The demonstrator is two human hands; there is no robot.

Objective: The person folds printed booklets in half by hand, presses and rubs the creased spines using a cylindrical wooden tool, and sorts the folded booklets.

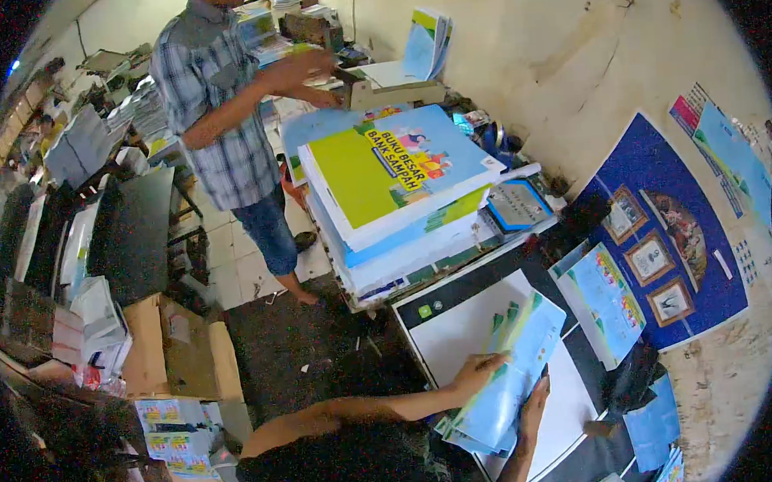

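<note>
Both hands are on a small bundle of light blue and green printed sheets, held over a white board on the black-edged table. My left hand grips the left edge of the bundle, its fingers bent over the top sheet. At the lower right edge, my right hand holds the same bundle, with the fingers pointing up along it. The sheets are fanned at their upper and lower ends. Just beyond them rises a tall stack of green and blue printed covers.
A co-worker in a checked shirt stands past the stack, hands at a device on the far table. More printed sheets lean at the right by the wall. Cardboard boxes and paper piles stand at the left.
</note>
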